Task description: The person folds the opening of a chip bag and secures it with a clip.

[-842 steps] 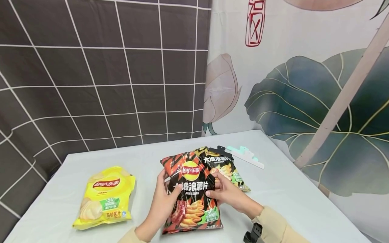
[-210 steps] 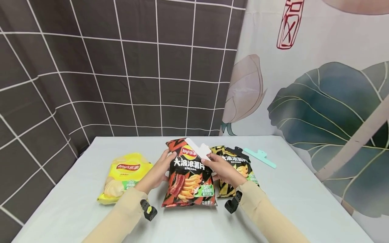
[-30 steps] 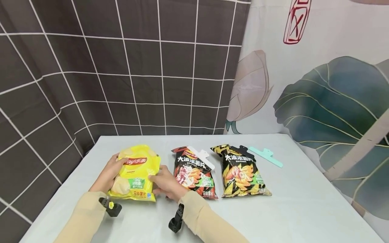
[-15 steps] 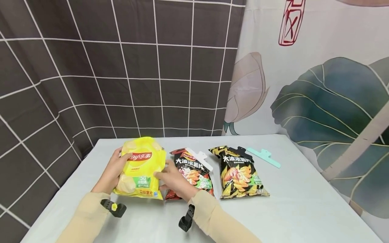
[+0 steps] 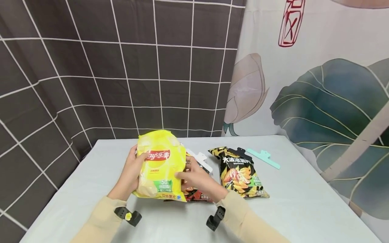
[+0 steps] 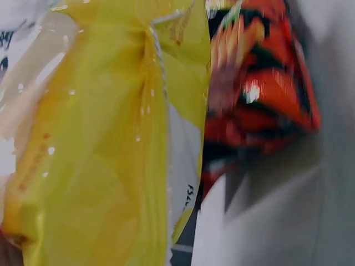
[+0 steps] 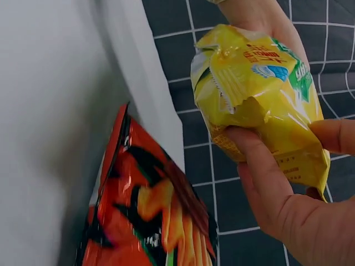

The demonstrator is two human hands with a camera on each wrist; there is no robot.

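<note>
Between both hands, lifted above the table, is a yellow bag of potato chips, its printed front facing up toward the head. My left hand grips its left side, thumb over the front. My right hand pinches the opposite edge; in the right wrist view, the thumb and fingers squeeze the yellow bag near one end. Partly hidden behind the yellow bag and right hand lies a red-and-black chip bag. A white bag clip sits across its top.
To the right lies a black-and-yellow chip bag with a black clip at its top corner. A mint-green clip rests beyond it on the pale table. Dark gridded cloth hangs behind.
Both hands have carried the yellow bag up and to the right over the last second, so that it now overlaps the red bag. Earlier, the white clip went onto the red bag.
</note>
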